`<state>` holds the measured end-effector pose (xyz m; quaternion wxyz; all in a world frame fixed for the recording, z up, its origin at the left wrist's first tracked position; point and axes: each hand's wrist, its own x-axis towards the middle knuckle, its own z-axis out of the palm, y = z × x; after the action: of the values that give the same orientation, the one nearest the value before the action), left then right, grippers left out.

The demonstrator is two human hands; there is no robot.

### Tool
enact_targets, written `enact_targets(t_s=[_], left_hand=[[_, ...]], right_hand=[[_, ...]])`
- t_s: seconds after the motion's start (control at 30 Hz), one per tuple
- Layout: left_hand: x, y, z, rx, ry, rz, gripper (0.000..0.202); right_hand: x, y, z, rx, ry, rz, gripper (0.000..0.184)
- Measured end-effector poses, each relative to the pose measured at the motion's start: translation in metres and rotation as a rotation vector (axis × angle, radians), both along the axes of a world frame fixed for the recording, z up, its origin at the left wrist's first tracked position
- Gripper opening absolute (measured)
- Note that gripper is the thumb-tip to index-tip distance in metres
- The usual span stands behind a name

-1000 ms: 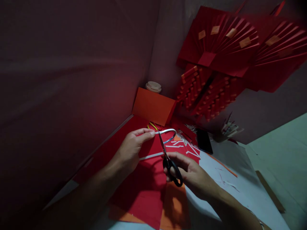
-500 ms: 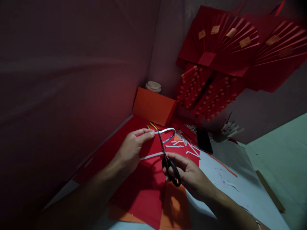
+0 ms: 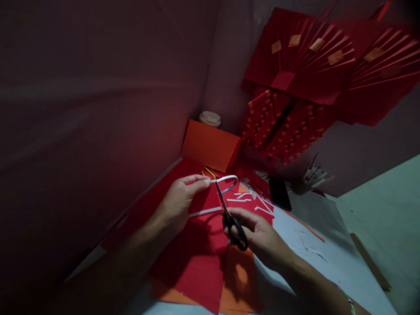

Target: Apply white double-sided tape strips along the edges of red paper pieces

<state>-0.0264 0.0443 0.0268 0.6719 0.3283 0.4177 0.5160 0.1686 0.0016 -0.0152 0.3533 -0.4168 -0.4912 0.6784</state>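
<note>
Between thumb and forefinger my left hand (image 3: 179, 199) pinches the end of a narrow white strip (image 3: 228, 177), which curls over in a loop to the right. My right hand (image 3: 254, 227) grips black-handled scissors (image 3: 236, 232), their blades pointing up and away. The blade tips meet the strip just right of my left fingertips. Below my hands lie red paper sheets (image 3: 193, 262) and an orange sheet (image 3: 241, 280). Several short white strips (image 3: 243, 197) lie on the red paper beyond my right hand. Another white strip (image 3: 205, 212) stretches across between my hands.
A folded orange card (image 3: 210, 144) stands before a lidded cup (image 3: 210, 118). Yellow-handled scissors (image 3: 209, 172) lie at its foot. A dark phone (image 3: 279, 192) and a pen holder (image 3: 306, 181) are at the right. Red paper fans (image 3: 308, 57) and firecracker-like rolls (image 3: 285, 127) hang above the table (image 3: 344, 262).
The scissors and my right hand have shifted very slightly, and the blades look a little closer together at the strip. The strip's loop has moved slightly left.
</note>
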Motion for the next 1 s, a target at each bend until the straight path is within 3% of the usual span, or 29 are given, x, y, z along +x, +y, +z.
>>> enact_targets(t_s=[0.27,0.4,0.5,0.6,0.73,0.87,1.0], left_hand=[[-0.009,0.008,0.004,0.014,0.035,0.066,0.016],[-0.013,0.010,0.008,0.024,0.007,0.161,0.016],[-0.012,0.009,0.010,0.025,0.011,0.161,0.016],[-0.010,0.008,0.008,0.023,0.031,0.129,0.015],[-0.006,0.004,0.007,0.024,0.090,0.028,0.012],[-0.001,-0.002,0.008,0.011,0.129,-0.076,0.011],[0.003,-0.006,0.006,0.001,0.154,-0.133,0.013]], right_hand=[[0.015,0.010,0.007,0.097,-0.054,0.036,0.040],[0.023,0.009,0.021,0.236,-0.369,0.299,0.032],[0.021,0.002,0.029,0.456,-0.688,0.543,0.037],[0.013,-0.009,0.028,0.548,-0.836,0.659,0.039],[0.003,-0.026,0.022,0.632,-0.958,0.632,0.022],[0.005,-0.033,0.030,0.724,-0.931,0.559,0.016],[0.009,-0.020,0.034,0.585,-0.817,0.267,0.021]])
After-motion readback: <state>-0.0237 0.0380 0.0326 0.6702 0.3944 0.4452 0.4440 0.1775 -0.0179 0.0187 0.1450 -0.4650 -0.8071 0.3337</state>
